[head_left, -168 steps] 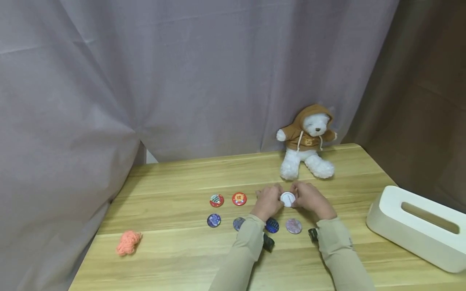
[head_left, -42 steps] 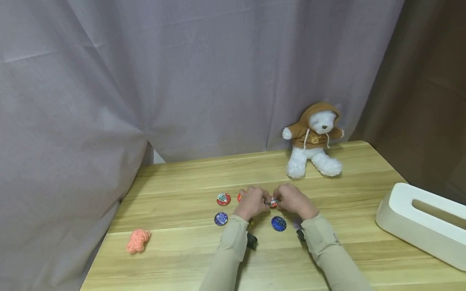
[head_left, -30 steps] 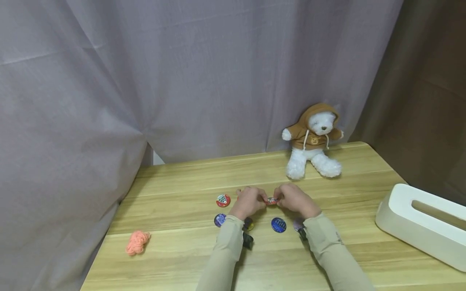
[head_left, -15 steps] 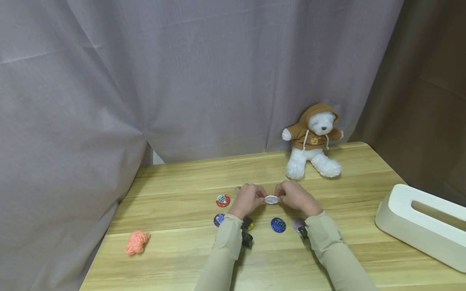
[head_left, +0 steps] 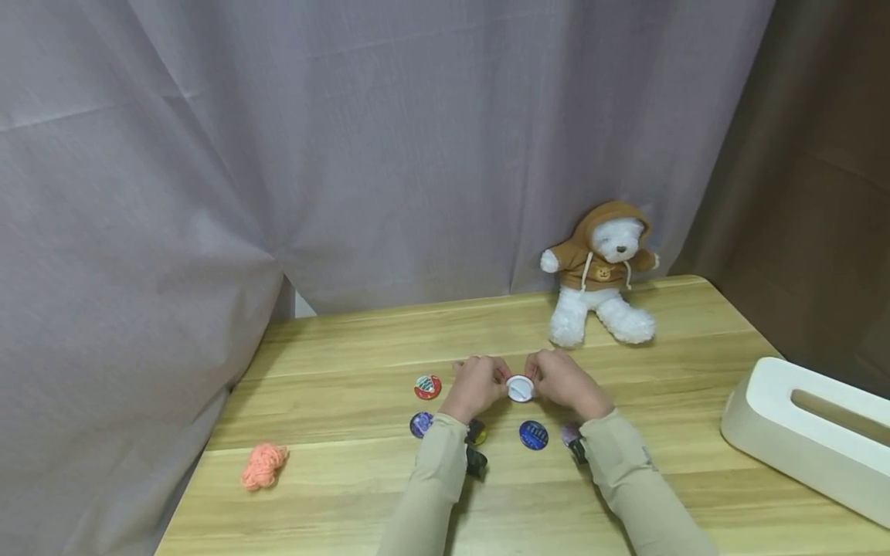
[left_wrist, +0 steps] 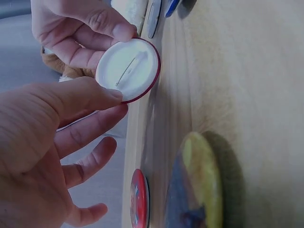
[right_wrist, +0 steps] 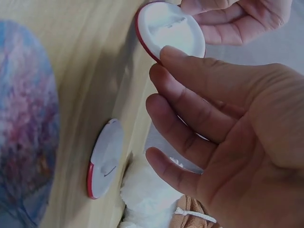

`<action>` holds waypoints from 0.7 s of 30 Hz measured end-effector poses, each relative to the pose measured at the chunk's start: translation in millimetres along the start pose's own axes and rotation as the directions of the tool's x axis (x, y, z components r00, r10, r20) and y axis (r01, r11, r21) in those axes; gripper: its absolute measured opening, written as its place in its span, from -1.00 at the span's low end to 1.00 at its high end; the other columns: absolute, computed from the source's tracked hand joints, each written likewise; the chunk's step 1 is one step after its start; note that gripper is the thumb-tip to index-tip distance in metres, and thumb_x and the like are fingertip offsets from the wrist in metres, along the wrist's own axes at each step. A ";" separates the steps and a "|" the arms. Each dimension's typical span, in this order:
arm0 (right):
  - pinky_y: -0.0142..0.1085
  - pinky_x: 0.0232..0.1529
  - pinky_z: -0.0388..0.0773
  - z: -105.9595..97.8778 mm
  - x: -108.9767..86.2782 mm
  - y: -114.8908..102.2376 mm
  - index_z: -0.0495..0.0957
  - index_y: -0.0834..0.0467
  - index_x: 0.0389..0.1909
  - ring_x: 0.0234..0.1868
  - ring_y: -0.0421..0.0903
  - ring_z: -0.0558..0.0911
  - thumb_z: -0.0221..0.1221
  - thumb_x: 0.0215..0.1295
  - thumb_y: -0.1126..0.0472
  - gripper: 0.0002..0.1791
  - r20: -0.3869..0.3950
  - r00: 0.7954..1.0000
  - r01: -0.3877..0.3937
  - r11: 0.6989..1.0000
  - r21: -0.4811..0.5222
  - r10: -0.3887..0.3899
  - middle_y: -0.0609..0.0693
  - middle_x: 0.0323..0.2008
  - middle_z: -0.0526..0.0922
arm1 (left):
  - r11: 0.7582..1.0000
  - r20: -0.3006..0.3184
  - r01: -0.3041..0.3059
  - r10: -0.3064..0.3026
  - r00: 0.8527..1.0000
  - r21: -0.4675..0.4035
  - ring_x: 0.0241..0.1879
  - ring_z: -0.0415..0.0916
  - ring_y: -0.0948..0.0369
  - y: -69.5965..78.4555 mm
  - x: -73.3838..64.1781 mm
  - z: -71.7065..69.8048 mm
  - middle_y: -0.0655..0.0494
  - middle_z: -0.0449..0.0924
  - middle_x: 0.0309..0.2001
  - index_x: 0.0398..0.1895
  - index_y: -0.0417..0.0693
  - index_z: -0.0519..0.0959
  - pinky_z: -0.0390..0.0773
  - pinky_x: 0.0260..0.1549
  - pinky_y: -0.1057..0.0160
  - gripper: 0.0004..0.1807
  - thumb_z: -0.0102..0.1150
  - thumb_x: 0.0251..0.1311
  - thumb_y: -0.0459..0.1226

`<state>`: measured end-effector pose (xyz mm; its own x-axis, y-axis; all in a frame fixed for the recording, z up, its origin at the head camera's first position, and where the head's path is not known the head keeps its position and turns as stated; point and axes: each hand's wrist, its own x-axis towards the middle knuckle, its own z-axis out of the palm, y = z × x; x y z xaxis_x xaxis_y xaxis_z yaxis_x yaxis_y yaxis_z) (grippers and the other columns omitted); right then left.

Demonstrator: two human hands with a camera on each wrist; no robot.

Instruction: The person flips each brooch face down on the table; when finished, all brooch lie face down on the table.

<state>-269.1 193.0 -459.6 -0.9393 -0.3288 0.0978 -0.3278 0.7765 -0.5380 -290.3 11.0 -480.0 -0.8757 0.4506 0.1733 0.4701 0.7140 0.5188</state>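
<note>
A round pin badge is held between both hands above the table, its white back with the pin facing up. My left hand pinches its left edge between thumb and forefinger. The other edge is pinched by my right hand. The left wrist view shows the badge's red rim and the fastened-looking pin across its back. Another badge lies white back up beyond my right hand. A red badge and a yellow-and-blue badge lie near my left hand.
More badges lie on the wooden table: a red tree one, a purple one, a blue one and a pinkish one. A teddy bear sits behind, coral yarn left, a white tissue box right.
Earlier, both hands held a white-backed badge farther right. Later they held a badge with its red printed face showing; it has since been turned over, white back up.
</note>
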 end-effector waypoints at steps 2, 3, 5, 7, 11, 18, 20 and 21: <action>-0.26 -0.46 0.43 2.7 0.5 0.3 0.58 0.21 -0.50 -0.55 -0.16 0.44 0.23 -0.10 0.56 -0.80 -0.011 1.000 0.005 1.000 -0.018 -0.005 -0.10 -0.62 0.49 | 1.000 -0.003 0.001 -0.001 1.000 0.014 -0.35 0.51 0.34 -0.3 0.8 1.4 0.33 0.67 -0.48 -0.41 0.05 0.72 0.23 -0.07 -0.01 -0.88 0.46 0.01 -0.35; -0.26 -0.46 0.43 3.7 0.6 0.4 0.57 0.22 -0.49 -0.55 -0.15 0.43 0.24 -0.11 0.56 -0.80 -0.017 1.000 0.012 1.000 -0.024 -0.012 -0.09 -0.62 0.49 | 1.000 -0.005 0.000 0.000 1.000 0.023 -0.36 0.51 0.33 -0.5 1.1 2.2 0.33 0.66 -0.48 -0.40 0.05 0.71 0.23 -0.07 0.00 -0.86 0.46 -0.01 -0.36; -0.25 -0.45 0.43 5.6 0.9 0.8 0.56 0.22 -0.48 -0.55 -0.14 0.44 0.30 -0.14 0.55 -0.78 -0.027 0.999 0.017 0.999 -0.030 -0.018 -0.08 -0.62 0.49 | 0.999 -0.014 -0.007 0.007 1.000 0.043 -0.37 0.50 0.31 -0.9 1.6 3.8 0.33 0.65 -0.49 -0.39 0.06 0.71 0.24 -0.11 0.01 -0.83 0.46 -0.04 -0.37; -0.24 -0.44 0.43 7.0 1.6 1.4 0.54 0.21 -0.48 -0.54 -0.14 0.44 0.34 -0.17 0.54 -0.75 -0.034 0.999 0.016 0.999 -0.032 -0.017 -0.09 -0.61 0.50 | 0.998 -0.018 -0.012 0.013 1.000 0.065 -0.38 0.51 0.30 -1.0 1.7 5.3 0.33 0.65 -0.51 -0.37 0.07 0.71 0.25 -0.14 0.03 -0.81 0.47 -0.07 -0.37; -0.22 -0.43 0.42 8.5 2.3 1.7 0.52 0.18 -0.49 -0.53 -0.13 0.44 0.43 -0.24 0.50 -0.69 -0.048 0.998 0.033 0.998 -0.052 -0.036 -0.13 -0.63 0.48 | 0.993 -0.019 -0.018 0.021 1.000 0.114 -0.39 0.51 0.29 -0.1 2.6 7.0 0.34 0.65 -0.52 -0.34 0.08 0.70 0.26 -0.19 0.05 -0.77 0.50 -0.10 -0.35; -0.15 -0.40 0.46 9.8 4.0 -0.5 0.52 0.16 -0.53 -0.50 -0.07 0.50 0.46 -0.25 0.45 -0.69 -0.060 0.997 0.048 0.990 -0.134 -0.057 -0.11 -0.60 0.52 | 0.988 0.006 -0.012 0.012 1.000 0.157 -0.35 0.53 0.24 2.4 5.1 8.3 0.33 0.62 -0.54 -0.30 0.06 0.71 0.33 -0.10 -0.10 -0.72 0.57 -0.13 -0.31; -0.13 -0.38 0.48 9.9 3.7 -0.9 0.53 0.16 -0.53 -0.47 -0.05 0.53 0.47 -0.23 0.44 -0.70 -0.051 0.998 0.034 0.988 -0.150 -0.042 -0.09 -0.57 0.55 | 0.987 0.023 -0.006 0.002 1.000 0.159 -0.29 0.54 0.19 2.9 5.7 9.1 0.33 0.62 -0.53 -0.27 0.05 0.72 0.33 -0.06 -0.15 -0.69 0.58 -0.15 -0.30; -0.12 -0.36 0.49 10.2 3.4 -0.7 0.54 0.16 -0.53 -0.46 -0.04 0.54 0.47 -0.22 0.44 -0.71 -0.047 0.998 0.026 0.988 -0.154 -0.034 -0.08 -0.56 0.55 | 0.987 0.030 -0.003 -0.002 1.000 0.158 -0.27 0.54 0.16 3.1 6.1 9.5 0.32 0.61 -0.53 -0.26 0.04 0.72 0.32 -0.05 -0.17 -0.68 0.59 -0.16 -0.30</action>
<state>-271.0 185.9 -467.4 -0.9313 -0.3295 0.1552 -0.3643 0.8412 -0.3995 -293.1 21.0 -485.2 -0.8729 0.4650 0.1474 0.4841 0.7883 0.3799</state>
